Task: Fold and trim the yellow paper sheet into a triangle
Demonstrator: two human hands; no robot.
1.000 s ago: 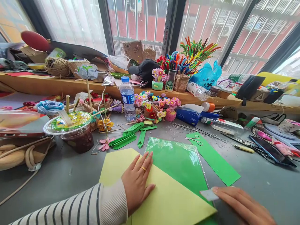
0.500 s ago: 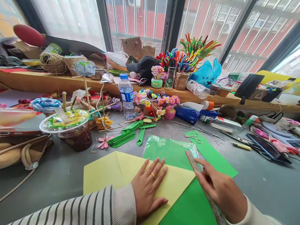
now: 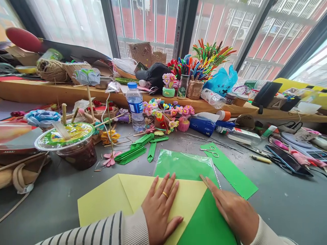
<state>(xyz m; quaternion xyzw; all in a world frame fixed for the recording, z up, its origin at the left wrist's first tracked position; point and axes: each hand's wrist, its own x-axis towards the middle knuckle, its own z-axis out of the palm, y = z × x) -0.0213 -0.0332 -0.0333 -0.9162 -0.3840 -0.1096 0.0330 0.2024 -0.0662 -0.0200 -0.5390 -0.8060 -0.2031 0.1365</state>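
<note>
A pale yellow sheet of paper (image 3: 139, 190) lies on the grey tabletop (image 3: 291, 211) at the near edge of the view, a straight crease running down its left part. Along its right side, a slanting edge meets a triangle of green paper (image 3: 204, 223). The left hand (image 3: 161, 211) rests flat on the yellow sheet, fingers slightly spread and thumb held apart, with a gold ring (image 3: 165, 194) on one finger. The right hand (image 3: 235, 211), its fingers pressed together, pinches a thin flat strip (image 3: 203, 178), probably a ruler, though the hand hides most of it; the tip reaches the sheet's upper right corner. Just beyond lies a clear plastic sleeve (image 3: 187, 162) with green paper inside, its near part covered by the yellow sheet. To the right is a long green paper strip (image 3: 238, 175), scissors (image 3: 212, 151) resting across its far end. Folded green paper pieces (image 3: 133, 154) lie beyond the sheet to the left, beside a pink flower (image 3: 110, 160). Farther left stands a lidded plastic cup (image 3: 80, 158) of dark drink. Behind these are an upright water bottle (image 3: 137, 114), small colourful flowers (image 3: 166, 112) and a blue tissue pack (image 3: 201, 126). A wooden ledge (image 3: 38, 88) below the windows (image 3: 145, 23) carries a dark cap (image 3: 153, 74) and bright pipe cleaners (image 3: 213, 56).
</note>
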